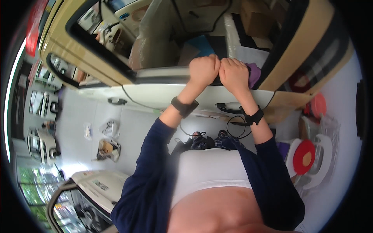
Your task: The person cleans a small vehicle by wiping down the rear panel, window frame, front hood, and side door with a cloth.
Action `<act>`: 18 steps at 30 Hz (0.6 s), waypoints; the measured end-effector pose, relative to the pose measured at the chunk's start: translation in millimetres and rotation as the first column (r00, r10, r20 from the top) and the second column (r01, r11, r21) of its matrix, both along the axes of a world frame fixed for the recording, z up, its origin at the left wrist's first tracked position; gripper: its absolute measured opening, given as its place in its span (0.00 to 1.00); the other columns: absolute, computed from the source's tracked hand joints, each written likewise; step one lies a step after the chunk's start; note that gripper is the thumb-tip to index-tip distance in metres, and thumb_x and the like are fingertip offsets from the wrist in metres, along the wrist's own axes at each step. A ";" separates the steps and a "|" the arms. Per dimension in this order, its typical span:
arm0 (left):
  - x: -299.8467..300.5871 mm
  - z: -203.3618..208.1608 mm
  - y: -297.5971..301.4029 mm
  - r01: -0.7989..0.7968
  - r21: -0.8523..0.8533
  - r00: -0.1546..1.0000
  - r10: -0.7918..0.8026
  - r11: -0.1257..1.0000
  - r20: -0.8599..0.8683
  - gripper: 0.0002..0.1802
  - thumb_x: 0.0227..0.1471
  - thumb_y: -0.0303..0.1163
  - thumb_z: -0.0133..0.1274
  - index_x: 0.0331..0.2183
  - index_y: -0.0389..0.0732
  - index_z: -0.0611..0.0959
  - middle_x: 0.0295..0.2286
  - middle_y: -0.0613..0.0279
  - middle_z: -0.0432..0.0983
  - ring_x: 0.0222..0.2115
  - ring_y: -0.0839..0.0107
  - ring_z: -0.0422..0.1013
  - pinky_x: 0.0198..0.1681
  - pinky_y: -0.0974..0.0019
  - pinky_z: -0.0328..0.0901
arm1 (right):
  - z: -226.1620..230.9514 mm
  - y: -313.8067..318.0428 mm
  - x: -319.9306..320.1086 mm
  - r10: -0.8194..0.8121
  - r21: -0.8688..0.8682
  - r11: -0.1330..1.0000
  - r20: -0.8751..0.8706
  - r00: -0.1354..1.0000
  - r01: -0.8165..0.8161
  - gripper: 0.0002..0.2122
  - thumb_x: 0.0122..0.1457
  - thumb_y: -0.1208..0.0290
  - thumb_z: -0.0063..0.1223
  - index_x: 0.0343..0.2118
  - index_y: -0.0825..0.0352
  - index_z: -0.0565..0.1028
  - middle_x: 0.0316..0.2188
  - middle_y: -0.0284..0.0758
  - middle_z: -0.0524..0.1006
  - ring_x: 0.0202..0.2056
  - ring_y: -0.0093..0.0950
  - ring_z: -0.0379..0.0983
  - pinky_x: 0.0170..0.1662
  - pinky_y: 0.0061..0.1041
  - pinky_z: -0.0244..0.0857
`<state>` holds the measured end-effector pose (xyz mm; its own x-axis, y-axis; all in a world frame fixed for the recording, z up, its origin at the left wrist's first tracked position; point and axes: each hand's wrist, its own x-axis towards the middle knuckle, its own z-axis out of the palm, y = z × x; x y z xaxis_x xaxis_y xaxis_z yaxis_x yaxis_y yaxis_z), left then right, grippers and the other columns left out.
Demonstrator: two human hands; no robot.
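Fingers of left hand [204, 71] and right hand [235, 77] curl over the car door [211, 94], upper centre; what they pinch, I can't tell.

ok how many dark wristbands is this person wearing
2: one wide wristband around the wrist of the left hand, another, narrower strap around that of the right hand. Any under the navy sleeves would be hidden.

Place: vehicle showroom or garage, unclear which
Nearest vehicle: beige-and-white metal car [163, 93]
Left side: row of small white cars [44, 141]
Ground: glossy pale-grey floor [74, 116]
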<state>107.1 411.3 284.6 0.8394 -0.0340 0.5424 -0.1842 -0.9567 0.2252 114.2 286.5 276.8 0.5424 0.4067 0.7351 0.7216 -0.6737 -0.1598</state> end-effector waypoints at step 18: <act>-4.7 -7.3 28.6 0.284 -0.016 0.906 -0.263 0.959 0.331 0.13 0.47 0.32 0.48 0.16 0.40 0.68 0.13 0.58 0.65 0.15 0.60 0.63 0.19 0.62 0.57 | 19.4 4.6 -10.5 0.046 -0.178 0.983 -0.047 0.998 -0.053 0.05 0.49 0.71 0.49 0.23 0.66 0.68 0.22 0.34 0.67 0.28 0.33 0.66 0.32 0.30 0.61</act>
<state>102.4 439.9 277.3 0.5813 -0.1944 0.7901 -0.5090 -0.8445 0.1667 103.6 291.1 296.3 0.5474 0.5567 0.6248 0.7500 -0.6577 -0.0710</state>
